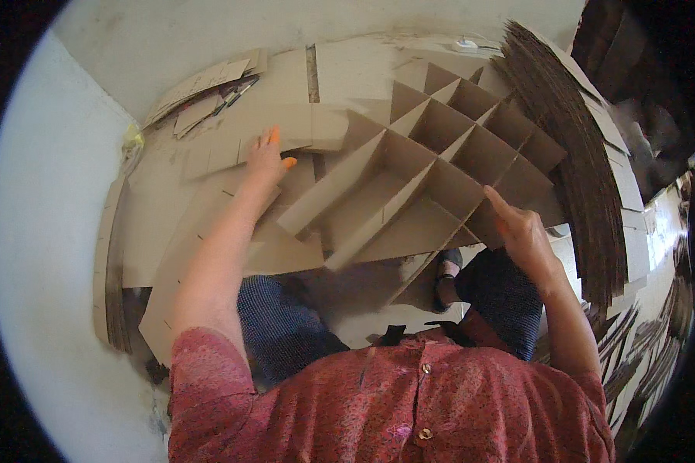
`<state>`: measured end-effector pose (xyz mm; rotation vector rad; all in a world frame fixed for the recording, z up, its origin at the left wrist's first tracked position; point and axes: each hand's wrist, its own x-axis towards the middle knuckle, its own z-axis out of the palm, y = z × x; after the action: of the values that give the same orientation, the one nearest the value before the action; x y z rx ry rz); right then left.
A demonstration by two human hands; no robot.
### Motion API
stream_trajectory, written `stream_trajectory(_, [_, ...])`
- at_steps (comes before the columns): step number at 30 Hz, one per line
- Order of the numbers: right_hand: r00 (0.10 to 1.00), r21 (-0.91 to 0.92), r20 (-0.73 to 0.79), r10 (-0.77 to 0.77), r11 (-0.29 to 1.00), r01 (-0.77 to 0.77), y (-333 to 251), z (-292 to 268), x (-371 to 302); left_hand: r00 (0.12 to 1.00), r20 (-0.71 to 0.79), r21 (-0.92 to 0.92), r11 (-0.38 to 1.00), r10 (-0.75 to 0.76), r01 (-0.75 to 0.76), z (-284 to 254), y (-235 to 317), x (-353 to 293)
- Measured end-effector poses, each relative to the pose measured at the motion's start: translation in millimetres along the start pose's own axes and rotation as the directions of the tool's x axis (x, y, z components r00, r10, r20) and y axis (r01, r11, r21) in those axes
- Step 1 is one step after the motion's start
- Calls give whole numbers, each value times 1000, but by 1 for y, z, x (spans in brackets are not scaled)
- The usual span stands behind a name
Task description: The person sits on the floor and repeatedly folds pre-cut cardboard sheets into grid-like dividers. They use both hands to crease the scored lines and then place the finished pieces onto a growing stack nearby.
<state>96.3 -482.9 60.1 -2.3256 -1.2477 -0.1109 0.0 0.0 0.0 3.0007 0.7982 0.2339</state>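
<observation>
Cardboard grid (pixel 454 185), mostly between the hands (pixel 264 163) (pixel 523 230)

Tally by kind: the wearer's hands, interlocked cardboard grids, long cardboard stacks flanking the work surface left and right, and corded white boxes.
Hands: 2 (left hand, right hand)
Interlocked cardboard grid: 1
Flanking stacks: 2 (left stack, right stack)
Corded white box: 1
Total: 6

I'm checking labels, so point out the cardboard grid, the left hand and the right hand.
Cardboard grid (pixel 455 184), head view: a middle wall.
Left hand (pixel 264 162), head view: back of the hand.
Right hand (pixel 523 230), head view: back of the hand.
</observation>
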Motion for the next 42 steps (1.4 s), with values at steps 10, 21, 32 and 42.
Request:
stream_trajectory(10, [999, -44, -28, 41, 998, -42, -8, -5, 4, 1000, 22, -509, 861, -10, 20, -14, -25, 43])
stream_trajectory(21, [962, 197, -239, -130, 964, 180, -76, -15, 25, 963, -143, -638, 765, -228, 86, -38, -41, 6])
stream_trajectory(32, [925, 979, 52, 375, 165, -122, -87, 0, 31, 491, -549, -361, 338, 676, -869, -114, 148, -136])
stream_trajectory(42, [927, 596, -235, 292, 797, -100, -103, -9, -53, 996, -29, -984, 171, 79, -43, -80, 57, -48])
